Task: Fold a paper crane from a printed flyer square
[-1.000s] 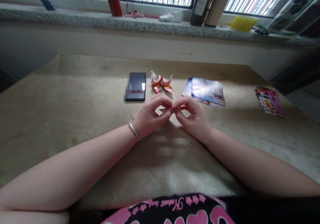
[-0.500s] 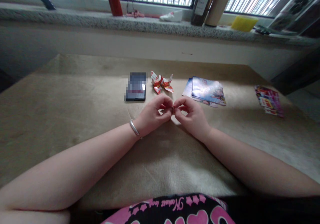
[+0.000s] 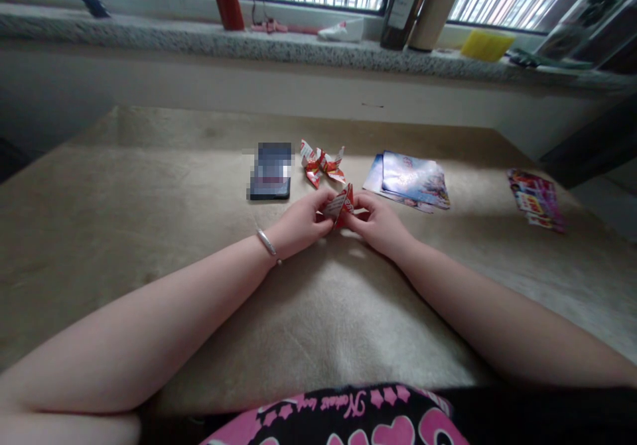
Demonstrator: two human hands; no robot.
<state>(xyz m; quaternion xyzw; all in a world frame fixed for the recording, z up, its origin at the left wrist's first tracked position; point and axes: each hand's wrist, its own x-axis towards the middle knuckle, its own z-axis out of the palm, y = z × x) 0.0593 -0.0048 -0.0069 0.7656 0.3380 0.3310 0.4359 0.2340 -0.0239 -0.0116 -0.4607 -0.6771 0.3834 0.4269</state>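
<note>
Between my two hands is a piece of folded paper [image 3: 343, 206], red and white with print, standing up in a pointed triangular shape. My left hand [image 3: 309, 219] pinches its left side between thumb and fingers. On the right side, my right hand [image 3: 381, 225] grips it the same way, its fingertips partly behind the paper. Just beyond my hands lies a red-and-white folded paper figure [image 3: 322, 164] with several pointed tips. A dark phone [image 3: 271, 172], its screen blurred out, rests to the left of that figure.
Right of my hands lies a small stack of bluish printed sheets [image 3: 415, 178]. Farther right are colourful printed papers [image 3: 536, 201]. Behind the table [image 3: 174, 166], a stone windowsill [image 3: 279, 46] carries a red bottle [image 3: 229, 7], a yellow block [image 3: 486, 45] and other items.
The folded paper, mostly hidden in my fingers before, now shows upright with its point raised. My hands have moved slightly apart around it. The things on the table have stayed put.
</note>
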